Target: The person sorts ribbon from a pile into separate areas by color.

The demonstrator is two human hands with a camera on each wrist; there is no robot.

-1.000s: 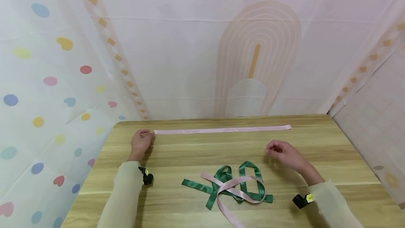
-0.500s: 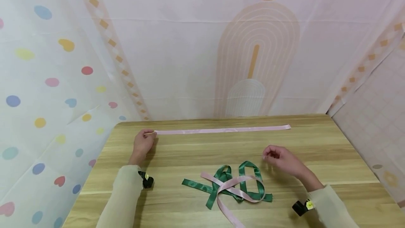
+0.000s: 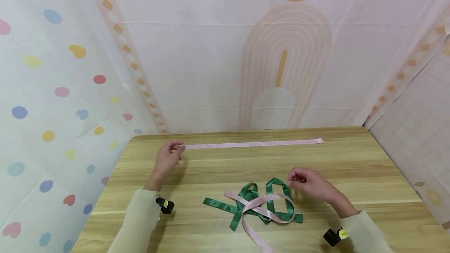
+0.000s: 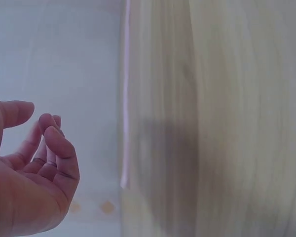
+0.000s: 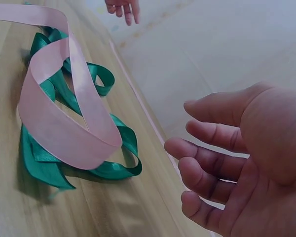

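Patterned curtains hang behind the wooden surface (image 3: 211, 167). Along its far edge lies a straight pink ribbon (image 3: 253, 143). The left hand (image 3: 168, 158) sits at that ribbon's left end, fingers loosely curled and holding nothing in the wrist view. Nearer the person than the straight ribbon, a green ribbon (image 3: 251, 202) lies tangled with a second pink ribbon (image 3: 258, 210) looped over it. The right hand (image 3: 309, 184) hovers just right of the tangle, fingers relaxed and empty.
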